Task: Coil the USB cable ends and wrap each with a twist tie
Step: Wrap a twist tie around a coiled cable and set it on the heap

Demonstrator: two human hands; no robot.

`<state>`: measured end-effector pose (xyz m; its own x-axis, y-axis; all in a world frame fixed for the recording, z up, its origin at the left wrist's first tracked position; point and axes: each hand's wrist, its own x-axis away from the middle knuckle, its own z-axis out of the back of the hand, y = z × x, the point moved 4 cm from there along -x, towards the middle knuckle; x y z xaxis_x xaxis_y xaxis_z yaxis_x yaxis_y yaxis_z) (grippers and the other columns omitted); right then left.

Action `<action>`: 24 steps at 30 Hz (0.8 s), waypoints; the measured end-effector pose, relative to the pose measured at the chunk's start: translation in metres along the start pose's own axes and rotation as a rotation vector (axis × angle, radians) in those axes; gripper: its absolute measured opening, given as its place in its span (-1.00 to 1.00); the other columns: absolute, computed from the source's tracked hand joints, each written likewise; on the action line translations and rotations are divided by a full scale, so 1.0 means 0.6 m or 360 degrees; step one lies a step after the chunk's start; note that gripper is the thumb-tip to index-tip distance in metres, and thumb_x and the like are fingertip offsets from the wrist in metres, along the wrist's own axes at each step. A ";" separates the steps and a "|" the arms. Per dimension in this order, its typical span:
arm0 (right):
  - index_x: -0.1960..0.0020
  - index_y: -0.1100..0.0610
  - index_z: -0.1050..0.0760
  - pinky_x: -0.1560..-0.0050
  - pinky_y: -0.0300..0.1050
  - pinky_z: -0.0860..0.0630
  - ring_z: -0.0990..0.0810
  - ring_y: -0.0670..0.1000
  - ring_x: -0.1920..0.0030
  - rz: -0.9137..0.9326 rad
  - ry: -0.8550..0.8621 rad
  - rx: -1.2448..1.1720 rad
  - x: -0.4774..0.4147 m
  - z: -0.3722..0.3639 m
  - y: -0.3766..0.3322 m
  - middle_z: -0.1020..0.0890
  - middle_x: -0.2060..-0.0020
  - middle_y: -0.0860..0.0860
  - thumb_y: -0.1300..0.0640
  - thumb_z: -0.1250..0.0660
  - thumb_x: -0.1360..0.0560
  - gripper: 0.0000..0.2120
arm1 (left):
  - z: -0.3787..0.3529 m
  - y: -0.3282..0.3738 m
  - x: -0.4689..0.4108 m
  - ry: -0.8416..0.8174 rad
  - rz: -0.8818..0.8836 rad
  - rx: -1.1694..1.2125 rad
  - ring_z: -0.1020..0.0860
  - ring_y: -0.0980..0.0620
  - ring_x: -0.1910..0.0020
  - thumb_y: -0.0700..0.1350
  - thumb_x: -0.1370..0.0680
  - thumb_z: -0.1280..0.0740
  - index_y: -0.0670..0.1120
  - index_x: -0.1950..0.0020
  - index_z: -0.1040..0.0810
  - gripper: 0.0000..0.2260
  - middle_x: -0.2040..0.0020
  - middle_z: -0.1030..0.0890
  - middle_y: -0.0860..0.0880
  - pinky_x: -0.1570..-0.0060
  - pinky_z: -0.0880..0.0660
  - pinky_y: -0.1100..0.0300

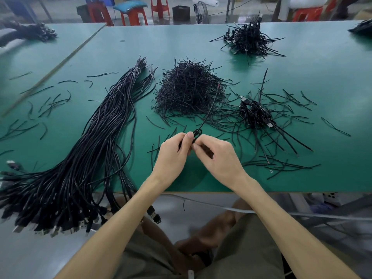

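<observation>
My left hand (174, 153) and my right hand (216, 156) meet over the green table (201, 47), both pinching one small black coiled USB cable (196, 134). Its free tail (210, 108) rises up and away toward the heap of black twist ties (187, 89). Whether a tie is on the coil I cannot tell; the fingers hide most of it. A thick bundle of straight USB cables (84, 150) lies to the left, plugs hanging over the table's near edge. A small pile of coiled cables (255, 115) lies to the right.
A larger pile of coiled cables (248, 39) sits at the far right. Loose ties (48, 103) are scattered on the left and right of the table. Red stools (133, 16) stand beyond the far edge. More cables (30, 32) lie at the far left.
</observation>
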<state>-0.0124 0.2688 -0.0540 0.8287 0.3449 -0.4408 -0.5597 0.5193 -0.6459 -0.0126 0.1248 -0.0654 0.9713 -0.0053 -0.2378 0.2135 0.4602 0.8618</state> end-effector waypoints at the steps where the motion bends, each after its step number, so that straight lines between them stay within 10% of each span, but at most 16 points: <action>1: 0.09 0.15 -0.53 0.25 -0.19 -0.39 -0.46 -0.04 0.30 0.0008 0.0010 0.0003 0.000 0.001 -0.001 -0.53 0.29 -0.10 0.16 -0.30 -0.64 -0.85 | 0.000 0.000 -0.001 0.0002 0.0006 -0.0005 -0.34 0.15 0.40 0.02 -0.73 -0.15 -0.10 0.25 -0.46 -0.60 0.39 -0.42 0.11 0.35 -0.29 0.28; 10: 0.11 0.13 -0.51 0.24 -0.09 -0.44 -0.51 -0.09 0.26 -0.0013 0.0059 0.0040 0.004 0.008 0.005 -0.58 0.25 -0.12 0.21 -0.29 -0.63 -0.86 | 0.015 0.021 0.003 -0.0121 -0.0065 0.0024 -0.56 0.14 0.34 -0.09 -0.70 -0.26 -0.02 -0.13 -0.57 -0.89 0.24 -0.64 0.11 0.23 -0.44 0.32; 17: 0.05 0.16 -0.55 0.20 -0.04 -0.47 -0.52 0.00 0.23 0.0011 0.0094 0.0010 0.004 0.009 0.002 -0.61 0.18 -0.06 0.15 -0.30 -0.66 -0.86 | 0.093 0.045 -0.019 -0.0743 -0.0114 0.0152 -0.72 -0.14 0.18 -0.35 -0.72 -0.11 -0.08 -0.54 -0.35 -0.60 0.03 -0.73 -0.12 0.15 -0.56 -0.01; 24: 0.05 0.22 -0.55 0.17 -0.26 -0.35 -0.41 -0.12 0.22 0.0088 0.0158 0.0056 0.007 0.011 -0.003 -0.50 0.17 -0.14 0.22 -0.33 -0.63 -0.90 | 0.072 0.046 -0.015 -0.0632 -0.0285 -0.0019 -0.57 0.06 0.17 -0.50 -0.55 -0.29 -0.07 -0.29 -0.65 -0.54 0.05 -0.63 -0.10 0.17 -0.47 0.24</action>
<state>-0.0080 0.2746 -0.0505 0.7908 0.2957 -0.5359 -0.6027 0.5291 -0.5974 -0.0107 0.0994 -0.0200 0.8846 -0.4258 -0.1902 0.3833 0.4312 0.8168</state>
